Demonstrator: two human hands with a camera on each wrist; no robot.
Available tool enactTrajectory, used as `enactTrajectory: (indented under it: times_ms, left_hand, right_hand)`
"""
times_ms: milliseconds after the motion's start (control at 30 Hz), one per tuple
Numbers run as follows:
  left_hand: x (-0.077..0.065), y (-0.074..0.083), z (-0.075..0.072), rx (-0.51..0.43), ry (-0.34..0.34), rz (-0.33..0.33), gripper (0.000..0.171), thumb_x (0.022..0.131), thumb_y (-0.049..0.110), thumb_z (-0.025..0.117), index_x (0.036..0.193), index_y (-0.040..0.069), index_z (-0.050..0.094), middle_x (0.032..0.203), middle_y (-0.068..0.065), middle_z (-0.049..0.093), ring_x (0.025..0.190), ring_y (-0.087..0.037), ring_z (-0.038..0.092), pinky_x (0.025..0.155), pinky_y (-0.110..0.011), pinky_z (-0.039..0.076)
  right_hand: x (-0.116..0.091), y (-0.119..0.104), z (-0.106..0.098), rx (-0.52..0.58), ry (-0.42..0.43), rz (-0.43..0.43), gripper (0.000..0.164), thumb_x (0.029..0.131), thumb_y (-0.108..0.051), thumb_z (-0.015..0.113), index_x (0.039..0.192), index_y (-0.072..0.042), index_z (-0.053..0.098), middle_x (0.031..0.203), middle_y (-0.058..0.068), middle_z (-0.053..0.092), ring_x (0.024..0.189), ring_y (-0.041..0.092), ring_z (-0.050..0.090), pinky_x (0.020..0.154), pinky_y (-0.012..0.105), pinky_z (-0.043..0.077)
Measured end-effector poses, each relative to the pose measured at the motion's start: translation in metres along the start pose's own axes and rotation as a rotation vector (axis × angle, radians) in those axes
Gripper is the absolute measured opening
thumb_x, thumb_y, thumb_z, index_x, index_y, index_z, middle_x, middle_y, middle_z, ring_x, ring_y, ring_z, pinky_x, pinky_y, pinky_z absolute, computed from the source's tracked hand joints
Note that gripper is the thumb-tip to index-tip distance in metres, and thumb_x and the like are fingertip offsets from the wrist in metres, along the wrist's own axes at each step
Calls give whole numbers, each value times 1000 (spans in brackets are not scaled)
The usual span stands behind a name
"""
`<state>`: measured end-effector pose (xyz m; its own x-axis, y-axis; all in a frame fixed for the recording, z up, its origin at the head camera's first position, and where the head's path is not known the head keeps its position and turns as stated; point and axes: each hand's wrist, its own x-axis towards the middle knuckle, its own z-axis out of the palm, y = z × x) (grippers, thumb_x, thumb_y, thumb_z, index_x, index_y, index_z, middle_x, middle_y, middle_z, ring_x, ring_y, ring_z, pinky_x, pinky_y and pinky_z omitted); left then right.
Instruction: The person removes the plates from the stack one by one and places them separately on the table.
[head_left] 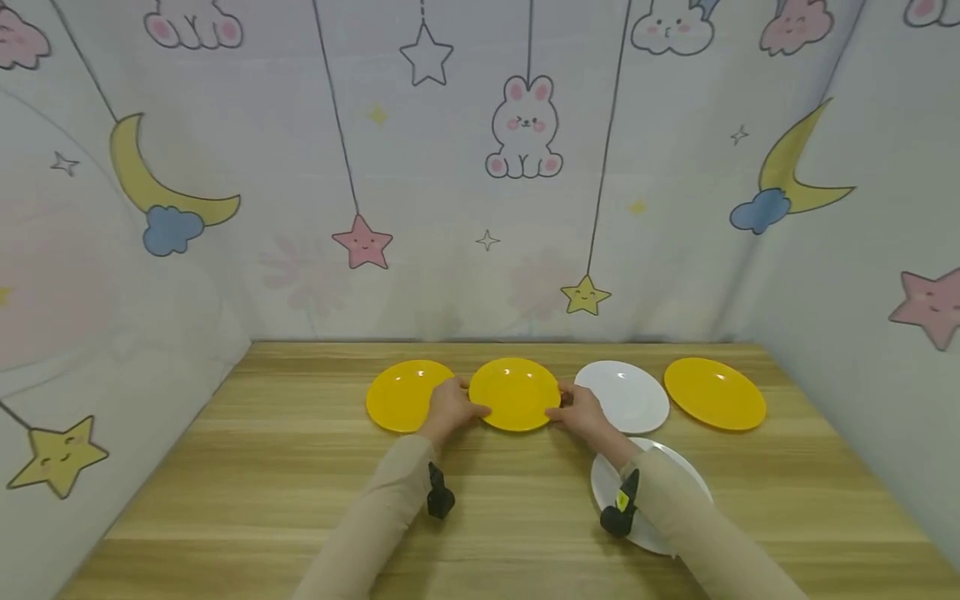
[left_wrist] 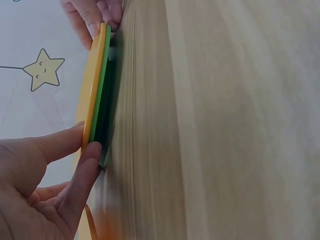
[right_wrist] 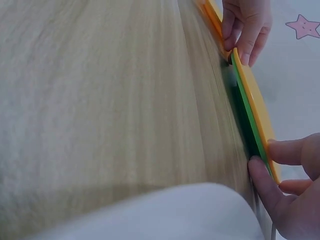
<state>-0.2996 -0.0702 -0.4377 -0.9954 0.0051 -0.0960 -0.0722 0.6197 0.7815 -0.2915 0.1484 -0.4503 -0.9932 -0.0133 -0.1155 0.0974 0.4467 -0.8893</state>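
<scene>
A round yellow plate (head_left: 514, 395) is held from both sides near the back of the wooden table. Under it, a green plate (left_wrist: 102, 95) shows as a thin rim, the two nested together; from above the green is hidden. My left hand (head_left: 450, 407) pinches the left edge, thumb on the yellow rim and fingers beneath. On the opposite edge my right hand (head_left: 587, 414) grips the same pair, its thumb (right_wrist: 286, 151) on top and a finger under the green rim. The underside is tilted a little up off the tabletop in both wrist views.
Another yellow plate (head_left: 401, 396) lies to the left, partly behind my left hand. To the right are a white plate (head_left: 626, 400) and a further yellow plate (head_left: 714, 393). A nearer white plate (head_left: 678, 467) lies under my right forearm. A patterned curtain (head_left: 450, 183) surrounds the table.
</scene>
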Motion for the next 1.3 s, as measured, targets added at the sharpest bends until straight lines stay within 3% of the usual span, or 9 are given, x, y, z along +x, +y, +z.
enactTrajectory:
  times_ms: [300,500,733,1033,1300]
  left_hand:
    - [-1,-2,-2,-56,4,10,59,70,11,78,119,-7,52,79,-10,68,54,-10,61,55,-22,53]
    - [-5,-1,-5,-114,31,3,53,70,5,76,117,-8,54,89,-15,68,63,-15,65,57,-24,55]
    - [-1,-5,-14,-139,54,55,51,72,2,74,118,-7,55,89,-16,66,63,-16,64,56,-25,55]
    - [3,-11,-24,-343,7,25,55,74,-6,68,125,-6,46,98,-19,55,70,-19,60,61,-30,56]
    - [1,-13,-27,-362,49,22,54,77,-6,67,127,-4,48,103,-21,53,64,-15,56,57,-26,55]
  right_hand:
    - [-5,-2,1,11,9,28,54,78,2,67,127,6,46,110,22,54,84,21,59,66,27,56]
    - [-7,-3,1,-11,5,38,51,80,0,66,126,7,46,115,24,55,91,25,60,69,26,55]
    - [-6,-3,0,-39,18,48,54,81,0,65,129,6,43,114,21,55,93,24,59,68,25,55]
    - [-4,-3,-1,-41,10,28,55,81,2,64,131,8,40,118,24,53,95,25,59,69,25,55]
    - [-3,-1,0,-30,12,14,54,79,4,64,129,9,43,115,25,54,92,25,60,67,25,55]
